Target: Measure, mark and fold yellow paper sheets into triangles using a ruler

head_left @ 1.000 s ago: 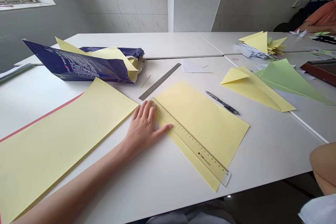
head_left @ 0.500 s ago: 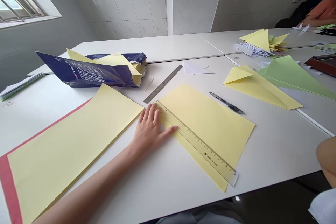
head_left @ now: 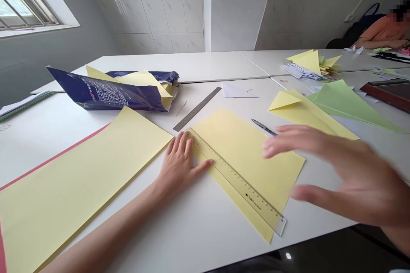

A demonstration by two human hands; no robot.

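Observation:
My left hand point(head_left: 179, 162) lies flat, fingers stretched out, on the far end of a clear plastic ruler point(head_left: 238, 181). That ruler runs along the near edge of a yellow paper sheet point(head_left: 246, 158) on the white table point(head_left: 198, 230). My right hand point(head_left: 339, 170), open with fingers spread and blurred by motion, hovers over the sheet's right side, holding nothing. A black pen point(head_left: 262, 127) lies just beyond its fingertips.
A steel ruler point(head_left: 197, 109) lies past the sheet. A large yellow sheet point(head_left: 73, 183) lies at left, a blue bag point(head_left: 105, 91) with yellow paper behind it. Folded yellow paper point(head_left: 307, 108), green paper point(head_left: 346, 104) and a paper pile point(head_left: 307, 66) are right. Another person point(head_left: 381, 30) sits far right.
My right hand has come into view from the right and now hovers over the yellow sheet. My left hand stays pressed on the clear ruler.

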